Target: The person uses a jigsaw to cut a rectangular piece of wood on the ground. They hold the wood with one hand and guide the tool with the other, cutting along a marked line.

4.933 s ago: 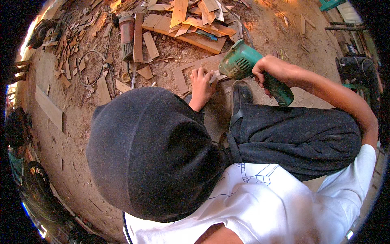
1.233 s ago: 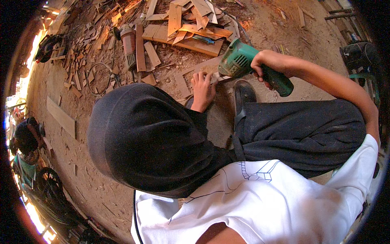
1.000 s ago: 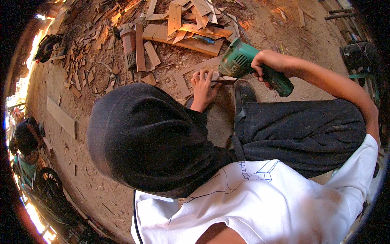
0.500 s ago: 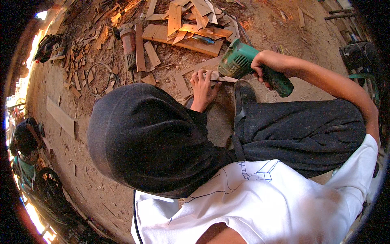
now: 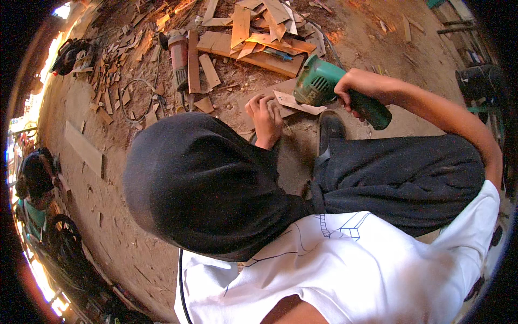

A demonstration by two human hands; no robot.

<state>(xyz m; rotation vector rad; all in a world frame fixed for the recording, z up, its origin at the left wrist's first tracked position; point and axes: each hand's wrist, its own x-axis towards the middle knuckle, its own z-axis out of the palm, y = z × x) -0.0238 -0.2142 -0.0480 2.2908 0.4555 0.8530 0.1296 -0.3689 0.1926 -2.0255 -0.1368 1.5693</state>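
My right hand (image 5: 353, 94) is wrapped round the handle of a green power tool (image 5: 318, 81) with a vented body. The tool's head is over a thin, pale wood piece (image 5: 298, 103) near the toe of my dark shoe (image 5: 331, 127); whether they touch is hard to tell. To the left of that piece, my left hand (image 5: 265, 120) is raised with its fingers loosely bent, and I see nothing held in it. Beneath the pale piece lies a flat wooden board or frame (image 5: 253, 98), partly covered by the hand.
Beyond my hands are a pile of cut wood pieces (image 5: 241, 27), a thick plank (image 5: 221, 44) and a red angle grinder (image 5: 178, 59) with a cable. Offcuts (image 5: 108, 81) litter the dirt floor on the left. A person (image 5: 36, 178) is at the far left edge.
My left hand has come off the pale wood piece and drawn back to the left, fingers bending. The piece has tilted beside the tool. My right hand keeps its hold on the tool.
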